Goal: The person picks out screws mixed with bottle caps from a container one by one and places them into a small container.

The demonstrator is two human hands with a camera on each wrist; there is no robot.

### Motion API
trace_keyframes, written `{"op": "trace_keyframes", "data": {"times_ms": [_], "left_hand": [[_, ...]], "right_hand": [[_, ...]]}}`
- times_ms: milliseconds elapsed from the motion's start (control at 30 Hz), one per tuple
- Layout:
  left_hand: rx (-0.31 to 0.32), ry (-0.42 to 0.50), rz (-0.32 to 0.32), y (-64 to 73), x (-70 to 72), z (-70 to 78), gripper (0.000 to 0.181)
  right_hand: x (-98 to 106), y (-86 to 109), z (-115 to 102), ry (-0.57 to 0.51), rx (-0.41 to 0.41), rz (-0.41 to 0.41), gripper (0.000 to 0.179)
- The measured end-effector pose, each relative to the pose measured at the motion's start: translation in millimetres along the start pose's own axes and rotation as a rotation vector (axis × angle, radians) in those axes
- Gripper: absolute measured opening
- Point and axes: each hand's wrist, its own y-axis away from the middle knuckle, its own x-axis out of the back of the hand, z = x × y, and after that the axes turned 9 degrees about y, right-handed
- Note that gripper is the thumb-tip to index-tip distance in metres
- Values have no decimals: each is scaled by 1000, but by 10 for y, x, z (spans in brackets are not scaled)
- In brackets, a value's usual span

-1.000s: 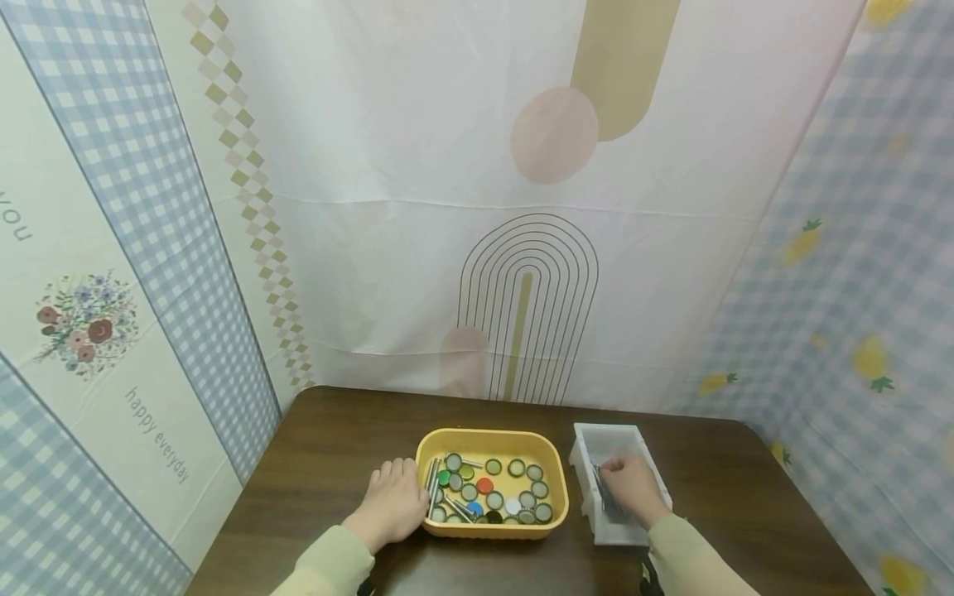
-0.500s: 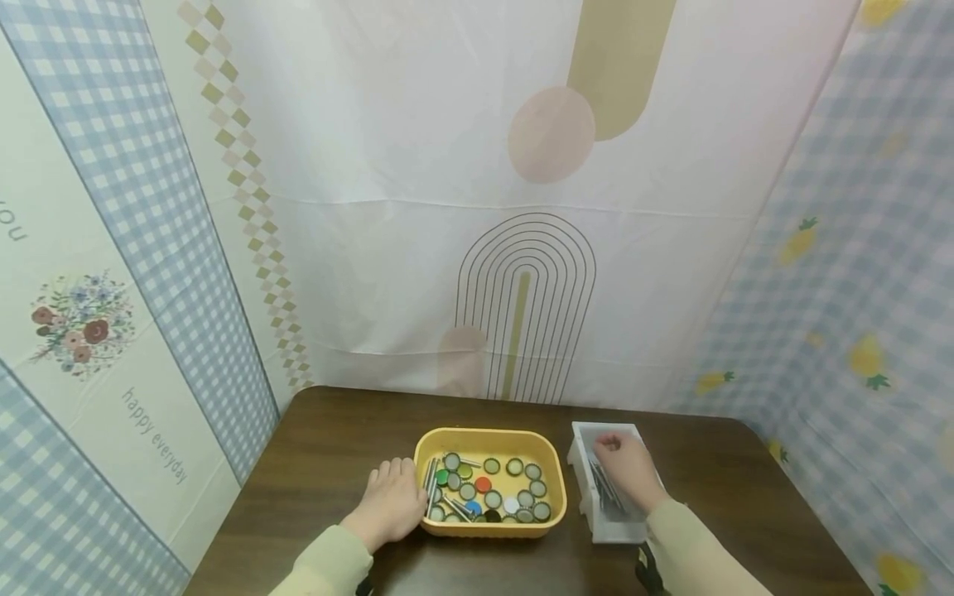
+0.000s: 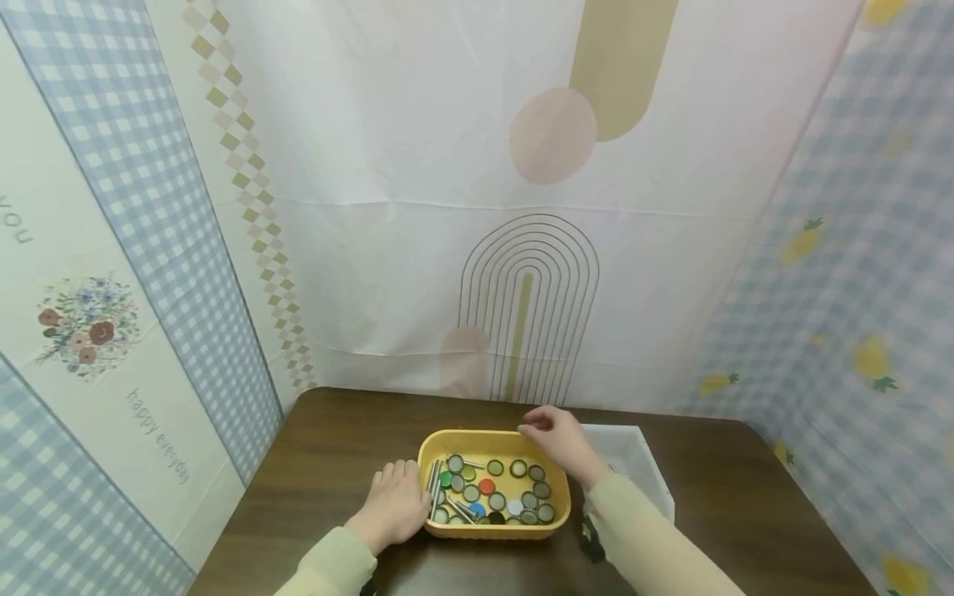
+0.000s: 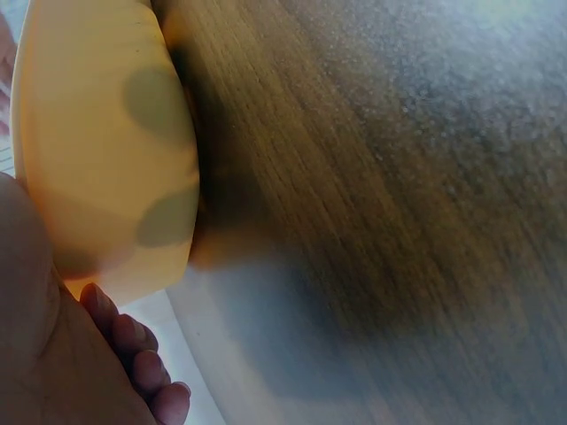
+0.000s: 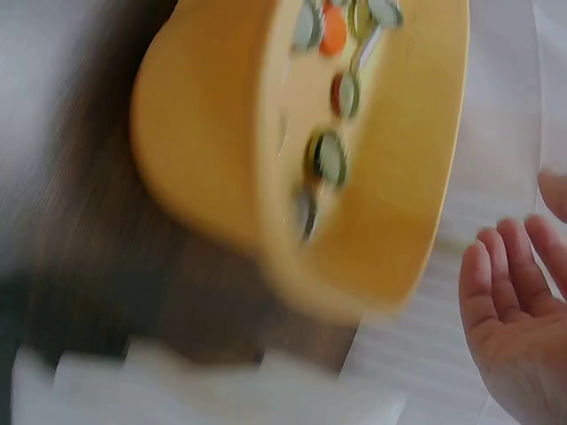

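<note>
A yellow plastic bin sits on the table, holding several bottle caps, mostly showing pale undersides, with red, blue, green and black ones among them. Thin metal rods, perhaps nails or screws, lie along its left side. My left hand rests against the bin's left wall, fingers extended toward the back. Over the bin's far right corner is my right hand, its fingers loosely bent and apart from the thumb. In the right wrist view nothing shows between those fingers.
A white tray stands right of the bin, partly covered by my right forearm; a bit of metal shows inside. The brown wooden table ends at a hanging patterned cloth, with checked cloth on both sides.
My right hand has lifted out of the white tray, where metal rods lay, and moved left over the yellow bin's far right corner. My left hand has stayed against the bin.
</note>
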Motion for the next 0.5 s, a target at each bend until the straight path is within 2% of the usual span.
{"op": "trace_keyframes", "data": {"times_ms": [100,300,400,500], "left_hand": [[-3,2,-1,0,-10,4,24],[-20,10,13,12,-26,-3,23],[-23,6,22,13,-35,-19,23],[-27,2,27,7,-50,-34,23]], "right_hand": [[-197,-42,-126,13,50,-71,27],[-540,-53,-281,-2,93,-218,25],[-675,-37,-334,45,115,-258,23],[-778,-24,-368,90,124,-264,24]]}}
